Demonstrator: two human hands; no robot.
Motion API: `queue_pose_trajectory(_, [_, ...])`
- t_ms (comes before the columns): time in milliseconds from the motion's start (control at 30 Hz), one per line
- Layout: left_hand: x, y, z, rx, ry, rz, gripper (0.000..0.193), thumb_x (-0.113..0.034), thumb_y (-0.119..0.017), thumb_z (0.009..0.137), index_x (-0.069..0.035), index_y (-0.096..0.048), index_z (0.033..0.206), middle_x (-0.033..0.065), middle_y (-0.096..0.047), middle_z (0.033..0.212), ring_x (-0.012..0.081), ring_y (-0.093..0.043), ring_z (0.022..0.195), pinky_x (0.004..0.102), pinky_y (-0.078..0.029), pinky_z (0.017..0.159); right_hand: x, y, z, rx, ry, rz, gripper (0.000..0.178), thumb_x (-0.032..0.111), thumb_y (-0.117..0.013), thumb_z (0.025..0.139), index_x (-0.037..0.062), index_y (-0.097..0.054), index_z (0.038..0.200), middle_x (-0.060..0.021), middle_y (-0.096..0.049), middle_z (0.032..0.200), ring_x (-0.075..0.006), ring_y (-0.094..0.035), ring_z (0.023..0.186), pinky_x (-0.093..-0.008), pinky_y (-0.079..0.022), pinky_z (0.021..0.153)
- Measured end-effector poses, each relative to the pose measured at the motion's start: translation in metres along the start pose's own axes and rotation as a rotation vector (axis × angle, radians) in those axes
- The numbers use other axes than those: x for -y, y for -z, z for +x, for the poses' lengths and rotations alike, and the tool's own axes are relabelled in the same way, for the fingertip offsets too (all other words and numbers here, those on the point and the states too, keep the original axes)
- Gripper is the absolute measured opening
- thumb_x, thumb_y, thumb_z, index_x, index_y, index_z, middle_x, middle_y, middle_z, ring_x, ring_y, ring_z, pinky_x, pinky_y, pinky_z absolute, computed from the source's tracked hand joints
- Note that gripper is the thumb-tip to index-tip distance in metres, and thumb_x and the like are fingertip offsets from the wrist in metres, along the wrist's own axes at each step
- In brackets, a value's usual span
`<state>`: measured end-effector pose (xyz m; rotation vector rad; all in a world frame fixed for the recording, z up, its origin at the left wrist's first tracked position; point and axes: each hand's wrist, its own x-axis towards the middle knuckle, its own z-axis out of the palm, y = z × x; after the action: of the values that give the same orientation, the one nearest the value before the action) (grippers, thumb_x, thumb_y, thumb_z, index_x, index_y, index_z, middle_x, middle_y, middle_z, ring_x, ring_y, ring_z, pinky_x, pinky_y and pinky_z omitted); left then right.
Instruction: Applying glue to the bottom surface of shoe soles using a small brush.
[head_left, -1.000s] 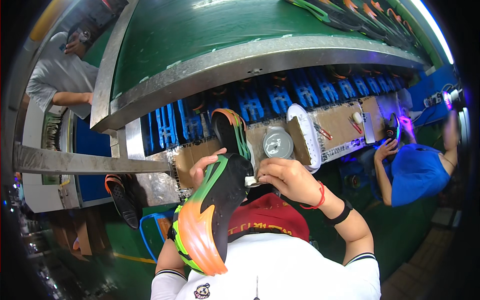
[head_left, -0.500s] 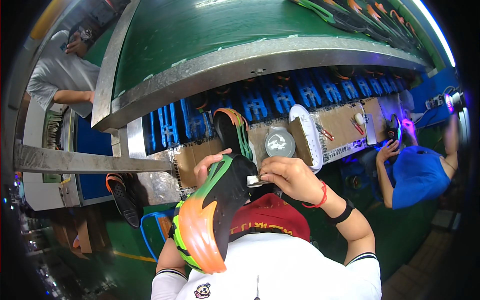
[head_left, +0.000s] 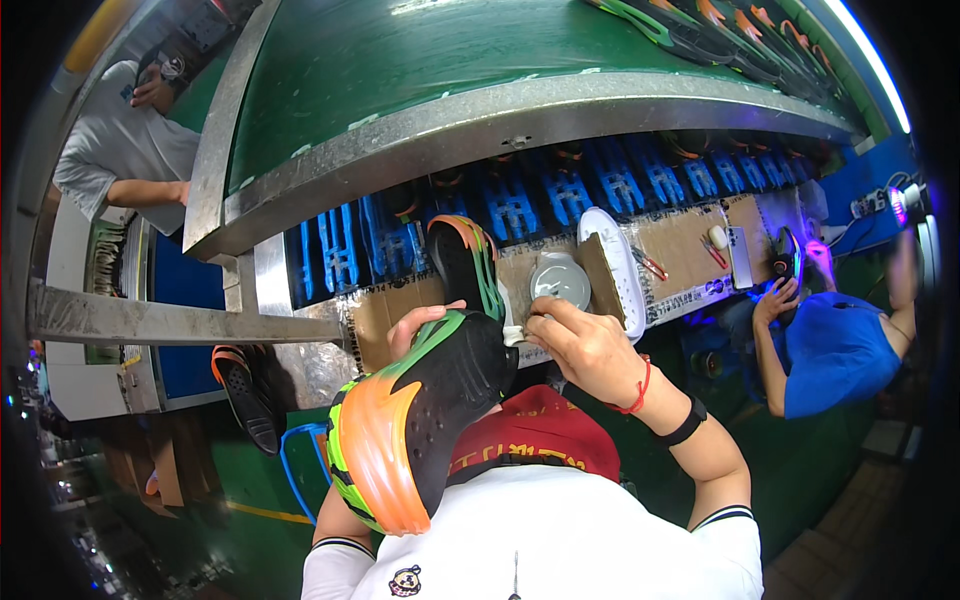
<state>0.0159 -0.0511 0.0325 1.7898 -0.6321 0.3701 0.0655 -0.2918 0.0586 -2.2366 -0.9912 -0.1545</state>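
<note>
My left hand [head_left: 408,330] is closed round the far end of a slip-on shoe [head_left: 460,385]. The shoe has a black perforated footbed and an orange, green and yellow upper, and its toe part points down toward my chest. Pinched in my right hand [head_left: 590,352] is a small white pad-like piece [head_left: 512,335], touching or nearly touching the shoe's far end. Exactly what the piece is cannot be made out. Beyond my hands a similar shoe [head_left: 458,262] lies on the bench, beside a round grey dish [head_left: 562,279] with a white substance in it.
A white oval tray [head_left: 630,290] with cardboard stands right of the dish, then red-handled cutters [head_left: 652,266]. Blue racks line the bench under a green conveyor [head_left: 480,60]. Another shoe [head_left: 250,410] lies at left. One person [head_left: 830,350] works at right, another [head_left: 130,150] stands far left.
The shoe has shifted slightly left and turned, showing more of its footbed. My right hand has risen a little with the white piece, uncovering less of the dish.
</note>
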Motion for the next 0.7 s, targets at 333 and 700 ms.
queue_pose_trajectory(333, [0.002, -0.007, -0.001, -0.082, -0.048, -0.088, 0.151, -0.017, -0.1, 0.055, -0.016, 0.009, 0.159, 0.0182, -0.031, 0.149, 0.0369, -0.05, 0.132, 0.044, -0.05, 0.106, -0.003, 0.003, 0.005, -0.015, 0.03, -0.009, 0.022, -0.003, -0.065, 0.081, 0.0024, -0.064, 0.102, -0.0143, -0.064, 0.11, -0.0322, -0.071, 0.076, -0.0384, -0.058, 0.061])
queue_pose_trajectory(700, [0.025, -0.027, -0.023, -0.325, 0.047, -0.301, 0.088, -0.011, -0.087, 0.073, -0.006, -0.034, 0.143, 0.0315, -0.051, 0.131, 0.0379, -0.063, 0.117, 0.0454, -0.053, 0.1, 0.001, 0.006, 0.003, 0.02, 0.056, 0.006, 0.02, 0.0, -0.072, 0.081, 0.0026, -0.066, 0.1, -0.0118, -0.066, 0.11, -0.0308, -0.07, 0.076, -0.0372, -0.058, 0.062])
